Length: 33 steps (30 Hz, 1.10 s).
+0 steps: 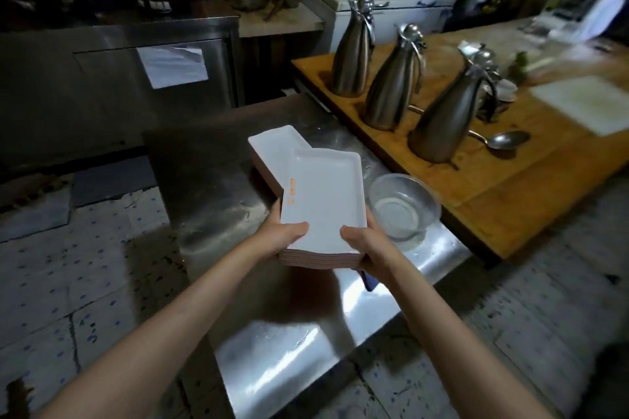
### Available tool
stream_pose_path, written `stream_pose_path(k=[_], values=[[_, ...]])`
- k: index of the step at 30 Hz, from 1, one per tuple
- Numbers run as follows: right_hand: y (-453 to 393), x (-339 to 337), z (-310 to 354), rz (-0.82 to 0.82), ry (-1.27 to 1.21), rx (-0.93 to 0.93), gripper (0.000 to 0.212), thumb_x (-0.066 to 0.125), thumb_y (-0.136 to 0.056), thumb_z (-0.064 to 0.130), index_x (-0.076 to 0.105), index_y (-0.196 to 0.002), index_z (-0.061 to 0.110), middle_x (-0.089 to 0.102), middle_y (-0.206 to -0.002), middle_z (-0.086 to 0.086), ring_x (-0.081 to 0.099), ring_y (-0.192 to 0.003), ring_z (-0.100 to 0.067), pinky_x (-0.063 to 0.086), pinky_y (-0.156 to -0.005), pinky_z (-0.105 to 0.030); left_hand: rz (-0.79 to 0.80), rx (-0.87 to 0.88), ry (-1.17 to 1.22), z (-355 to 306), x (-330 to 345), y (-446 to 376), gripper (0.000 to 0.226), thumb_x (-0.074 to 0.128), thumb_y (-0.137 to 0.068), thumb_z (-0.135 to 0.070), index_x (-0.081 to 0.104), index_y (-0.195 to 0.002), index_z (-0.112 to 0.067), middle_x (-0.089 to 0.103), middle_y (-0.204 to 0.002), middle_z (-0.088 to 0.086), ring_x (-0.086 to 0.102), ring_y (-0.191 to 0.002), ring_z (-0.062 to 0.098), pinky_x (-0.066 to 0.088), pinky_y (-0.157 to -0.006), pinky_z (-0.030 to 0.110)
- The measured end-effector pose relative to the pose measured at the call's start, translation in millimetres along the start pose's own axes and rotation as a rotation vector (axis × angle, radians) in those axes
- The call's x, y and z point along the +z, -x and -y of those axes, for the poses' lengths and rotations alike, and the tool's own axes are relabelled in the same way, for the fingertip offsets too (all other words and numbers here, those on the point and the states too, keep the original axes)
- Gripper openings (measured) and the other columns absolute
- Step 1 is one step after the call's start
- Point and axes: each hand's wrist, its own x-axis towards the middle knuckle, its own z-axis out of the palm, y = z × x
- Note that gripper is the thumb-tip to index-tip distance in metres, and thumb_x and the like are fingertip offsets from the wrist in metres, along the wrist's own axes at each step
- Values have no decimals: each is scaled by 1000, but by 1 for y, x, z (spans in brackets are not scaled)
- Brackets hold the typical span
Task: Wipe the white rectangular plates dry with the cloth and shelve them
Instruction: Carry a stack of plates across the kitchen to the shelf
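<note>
Steel counter point(218, 187): empty glass bowl point(403, 206).

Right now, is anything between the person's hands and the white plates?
No. The left hand and the right hand already grip the near end of a stack of white plates, thumbs on top. A second stack sits behind it. No shelf can be seen.
</note>
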Motion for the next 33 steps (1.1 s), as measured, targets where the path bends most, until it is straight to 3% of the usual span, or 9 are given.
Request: stream_pose_path(k=[4, 8, 12, 16, 20, 24, 26, 29, 33], values=[[31, -46, 5, -62, -16, -80, 84, 67, -58, 25, 35, -136, 35, 57, -124, -6, 59, -107, -24, 55, -68, -30, 119, 40, 1, -13, 53, -3, 98, 70, -52, -20, 32, -142, -12, 56, -131, 7, 56, -118, 25, 45, -102, 44], [55, -104, 1, -141, -88, -113, 86, 71, -60, 22, 35, -138, 32, 59, -124, -5, 64, -103, -24, 55, -66, -29, 239, 81, -33, -24, 115, -8, 84, 65, -55, -17, 39, -134, -15, 59, -125, 5, 59, -109, 21, 49, -94, 36], [84, -169, 2, -224, -163, -139, 83, 67, -63, 16, 35, -139, 31, 59, -125, -2, 68, -95, -18, 55, -64, -29, 358, 73, -85, -30, 182, -17, 104, 73, -45, -32, 35, -140, -14, 57, -130, 7, 58, -115, 27, 48, -99, 48], [111, -238, -3, -275, -199, -156, 86, 69, -64, 13, 34, -140, 30, 57, -129, -6, 63, -107, -26, 57, -80, -42, 452, 84, -113, -37, 261, -18, 67, 71, -70, -17, 37, -126, -22, 56, -127, 4, 58, -113, 24, 51, -92, 40], [139, -303, -6, -382, -245, -149, 83, 67, -65, 12, 36, -139, 35, 56, -130, -3, 59, -113, -28, 54, -88, -49, 570, 75, -112, -38, 336, -21, 88, 75, -71, -22, 26, -143, -21, 52, -135, 5, 56, -118, 25, 56, -82, 32], [163, -355, -7, -467, -281, -175, 83, 61, -62, 7, 37, -139, 30, 57, -128, -3, 60, -109, -26, 57, -67, -34, 599, 61, -114, -35, 402, -26, 97, 75, -65, -26, 23, -146, -21, 50, -139, 4, 55, -120, 24, 48, -99, 43], [171, -380, -9, -509, -321, -156, 85, 60, -61, 7, 37, -139, 29, 57, -128, -3, 60, -107, -26, 55, -60, -30, 623, 45, -135, -35, 431, -31, 89, 74, -76, -21, 21, -147, -23, 48, -140, 4, 54, -120, 24, 50, -96, 40], [177, -416, -10, -568, -369, -149, 87, 61, -61, 5, 35, -141, 26, 57, -127, -4, 60, -106, -26, 55, -61, -30, 686, 42, -171, -38, 471, -37, 84, 71, -68, -28, 22, -136, -27, 45, -137, 0, 53, -120, 23, 53, -89, 35], [179, -458, -8, -637, -404, -124, 66, 55, -83, -7, 37, -135, 29, 58, -124, -4, 61, -103, -27, 54, -59, -31, 743, 78, -211, -47, 521, -53, 73, 69, -77, -26, 21, -133, -30, 50, -128, -2, 59, -107, 17, 57, -75, 24]])
